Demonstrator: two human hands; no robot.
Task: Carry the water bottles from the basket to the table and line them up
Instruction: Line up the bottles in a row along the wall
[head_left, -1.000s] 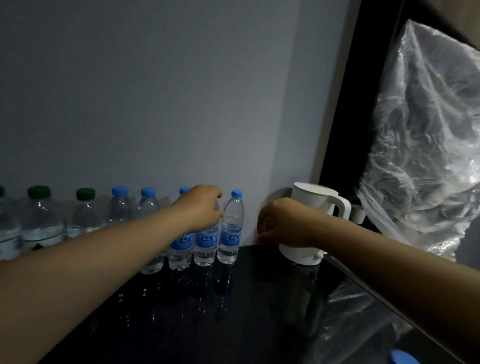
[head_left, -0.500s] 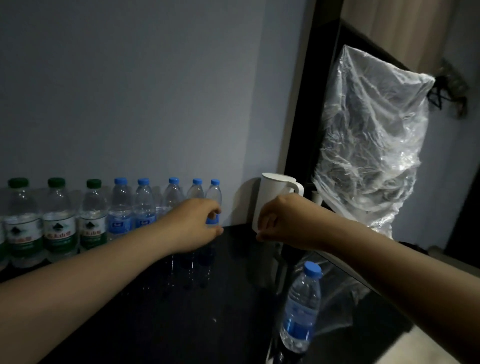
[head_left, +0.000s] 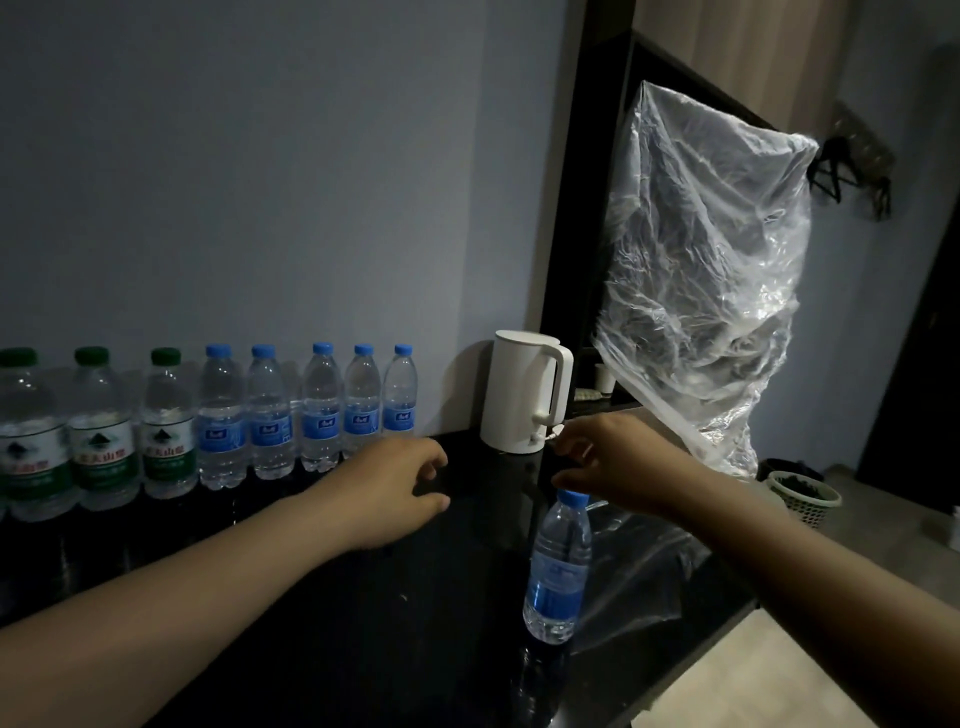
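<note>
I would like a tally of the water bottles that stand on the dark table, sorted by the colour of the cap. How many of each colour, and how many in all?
Green-capped bottles: 3
Blue-capped bottles: 6 (5 in the row by the wall, 1 apart near the front edge)
Total: 9

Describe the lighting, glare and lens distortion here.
Head view: dim throughout, the black table swallowing detail yet faintly mirroring the bottle row; brightest glare sits on the plastic bag; wide-angle lens leans the dark door frame; the lone bottle looks sharp.
</note>
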